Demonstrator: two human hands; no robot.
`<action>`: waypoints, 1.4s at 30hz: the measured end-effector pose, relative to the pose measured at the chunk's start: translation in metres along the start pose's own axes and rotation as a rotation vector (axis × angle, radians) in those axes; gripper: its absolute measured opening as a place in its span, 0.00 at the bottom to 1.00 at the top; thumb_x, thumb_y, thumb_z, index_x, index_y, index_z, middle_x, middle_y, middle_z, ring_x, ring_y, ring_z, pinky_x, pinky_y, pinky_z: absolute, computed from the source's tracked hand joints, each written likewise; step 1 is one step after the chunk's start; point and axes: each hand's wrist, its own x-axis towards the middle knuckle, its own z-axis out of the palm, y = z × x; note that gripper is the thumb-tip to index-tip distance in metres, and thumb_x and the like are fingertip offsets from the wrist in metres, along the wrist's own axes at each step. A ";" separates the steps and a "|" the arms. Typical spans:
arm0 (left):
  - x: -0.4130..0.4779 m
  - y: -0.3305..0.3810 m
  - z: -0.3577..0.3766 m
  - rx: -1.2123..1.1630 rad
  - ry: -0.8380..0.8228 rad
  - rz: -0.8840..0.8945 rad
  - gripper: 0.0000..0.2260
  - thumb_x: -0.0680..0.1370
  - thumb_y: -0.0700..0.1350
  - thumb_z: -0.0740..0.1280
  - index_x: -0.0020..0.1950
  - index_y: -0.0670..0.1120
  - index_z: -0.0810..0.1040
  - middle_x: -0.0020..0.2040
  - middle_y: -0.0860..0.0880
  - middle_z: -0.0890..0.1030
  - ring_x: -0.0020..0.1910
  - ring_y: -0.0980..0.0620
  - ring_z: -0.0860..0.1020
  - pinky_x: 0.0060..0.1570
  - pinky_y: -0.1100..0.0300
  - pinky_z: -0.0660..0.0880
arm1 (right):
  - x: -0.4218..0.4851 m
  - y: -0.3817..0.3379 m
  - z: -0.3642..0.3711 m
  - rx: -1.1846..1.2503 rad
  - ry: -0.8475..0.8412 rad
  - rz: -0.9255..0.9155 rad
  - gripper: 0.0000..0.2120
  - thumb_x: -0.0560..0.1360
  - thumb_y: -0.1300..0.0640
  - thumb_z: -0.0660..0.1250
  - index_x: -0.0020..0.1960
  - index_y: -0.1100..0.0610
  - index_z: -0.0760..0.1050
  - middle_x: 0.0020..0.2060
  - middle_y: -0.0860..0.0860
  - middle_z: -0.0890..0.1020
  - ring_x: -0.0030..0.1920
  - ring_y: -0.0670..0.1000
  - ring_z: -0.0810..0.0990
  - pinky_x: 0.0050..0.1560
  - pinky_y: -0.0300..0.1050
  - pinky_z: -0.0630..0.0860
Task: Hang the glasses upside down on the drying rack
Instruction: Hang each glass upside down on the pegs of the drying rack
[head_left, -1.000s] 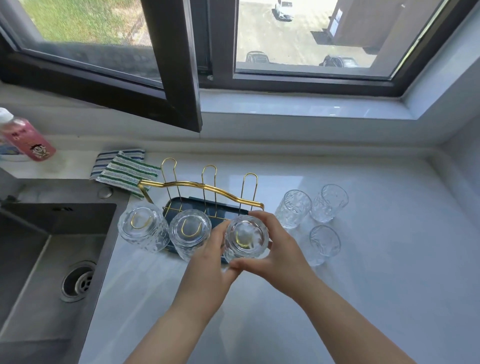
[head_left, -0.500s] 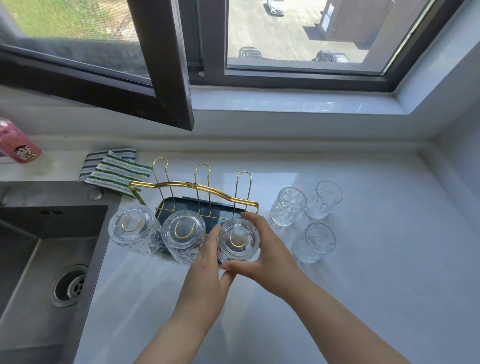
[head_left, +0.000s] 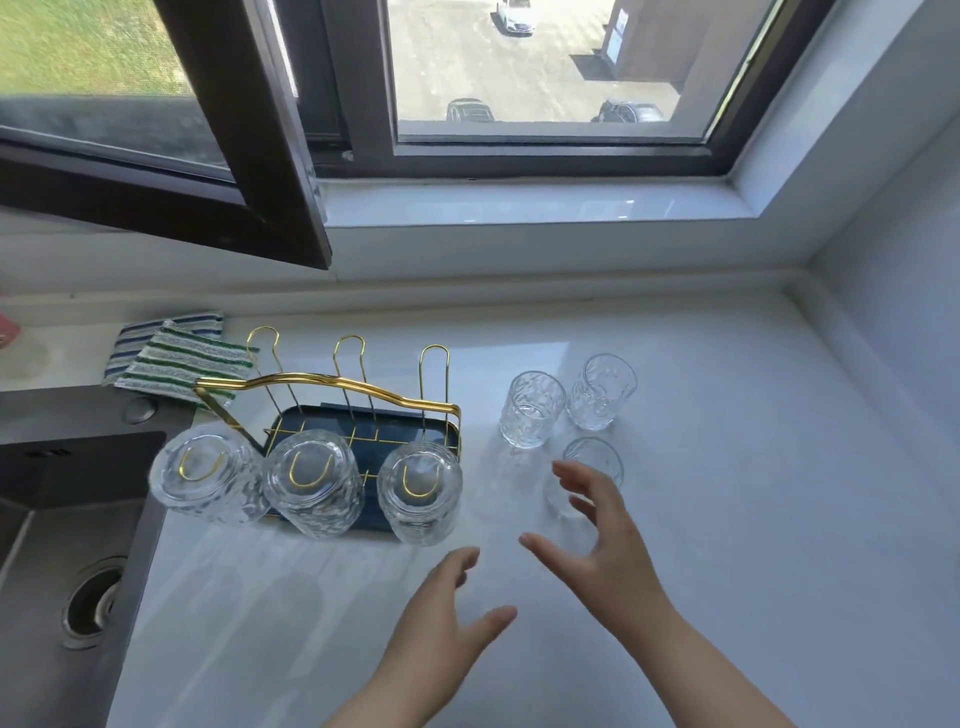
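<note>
Gold wire drying rack (head_left: 332, 387) with arched carrying handle, standing in a dark blue rectangular tray (head_left: 441, 434) on a white glossy countertop (head_left: 727, 519), just right of a steel sink (head_left: 57, 545). Three clear textured glasses hung upside down on the front row of gold loops: left hung glass (head_left: 200, 475), middle hung glass (head_left: 311, 486), right hung glass (head_left: 420, 493), each with a U-shaped loop tip visible through its base. Three tall loops at the back of the rack bare. Three more clear textured glasses upright on the countertop to the right of the tray: far-left upright glass (head_left: 531, 409), far-right upright glass (head_left: 600, 392) just beside it, and nearer upright glass (head_left: 587, 475) in front of them, partly hidden behind fingers. Left hand (head_left: 441, 618) released, fingers loosely spread, hovering over the countertop below the right hung glass and grasping nothing. Right hand (head_left: 597, 545) also released, fingers splayed wide, close to the nearer upright glass; whether touching it, impossible to tell. Green-and-white striped cloth (head_left: 182, 364) atop a blue-striped cloth (head_left: 161, 330) behind the sink. Sliver of a pink object (head_left: 6, 332) at the left edge, any label out of view. Dark-framed window (head_left: 311, 156) above, one sash swung inward. No readable writing or brand anywhere.
</note>
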 end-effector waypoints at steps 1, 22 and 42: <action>0.006 0.007 0.007 0.034 -0.024 0.036 0.31 0.70 0.52 0.71 0.69 0.52 0.62 0.67 0.56 0.68 0.62 0.62 0.68 0.59 0.67 0.61 | -0.002 0.009 -0.009 0.007 0.074 0.024 0.32 0.63 0.58 0.77 0.58 0.37 0.66 0.59 0.39 0.73 0.59 0.39 0.72 0.59 0.32 0.68; 0.109 0.071 0.059 -0.021 0.030 0.200 0.36 0.63 0.44 0.75 0.67 0.55 0.64 0.64 0.53 0.72 0.62 0.54 0.71 0.61 0.56 0.71 | 0.035 0.072 -0.029 0.101 0.021 0.263 0.30 0.66 0.65 0.71 0.62 0.45 0.67 0.59 0.44 0.77 0.54 0.32 0.74 0.48 0.23 0.69; -0.021 0.117 -0.065 -0.548 0.000 0.483 0.31 0.60 0.41 0.73 0.59 0.59 0.67 0.56 0.46 0.76 0.57 0.47 0.78 0.56 0.51 0.76 | 0.015 -0.068 -0.033 1.070 -0.468 0.103 0.33 0.68 0.50 0.73 0.67 0.63 0.67 0.63 0.60 0.77 0.65 0.62 0.73 0.61 0.52 0.74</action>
